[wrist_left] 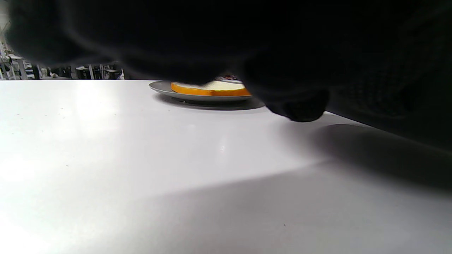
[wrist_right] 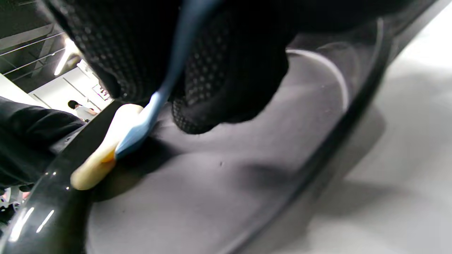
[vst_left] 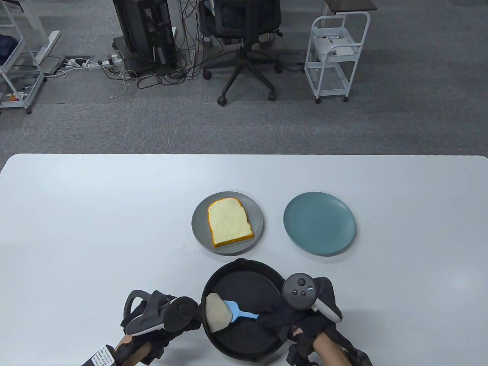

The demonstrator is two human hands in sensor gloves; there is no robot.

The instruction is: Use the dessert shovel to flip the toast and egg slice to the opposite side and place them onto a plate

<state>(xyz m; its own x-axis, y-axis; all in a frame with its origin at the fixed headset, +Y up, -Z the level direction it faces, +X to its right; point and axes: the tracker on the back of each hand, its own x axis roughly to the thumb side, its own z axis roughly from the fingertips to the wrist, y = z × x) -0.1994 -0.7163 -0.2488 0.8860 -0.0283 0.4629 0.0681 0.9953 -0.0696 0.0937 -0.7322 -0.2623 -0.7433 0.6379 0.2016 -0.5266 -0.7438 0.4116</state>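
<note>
A slice of toast (vst_left: 230,223) lies flat on the grey plate (vst_left: 198,225); the left wrist view shows the toast (wrist_left: 212,89) and plate (wrist_left: 160,88) from the side. A pale egg slice (vst_left: 216,313) leans against the left inner wall of the black pan (vst_left: 248,286). My right hand (vst_left: 268,319) grips the handle of the blue dessert shovel (vst_left: 239,312), whose blade touches the egg. Up close, the shovel (wrist_right: 141,127) presses the egg (wrist_right: 93,165) against the pan (wrist_right: 212,201) wall. My left hand (vst_left: 164,316) sits against the pan's left rim, its fingers hidden.
An empty teal plate (vst_left: 319,223) sits right of the grey one, beyond the pan. The white table (vst_left: 95,213) stretches to the left and far side. An office chair (vst_left: 244,42) and a white cart (vst_left: 335,53) stand on the floor beyond the table.
</note>
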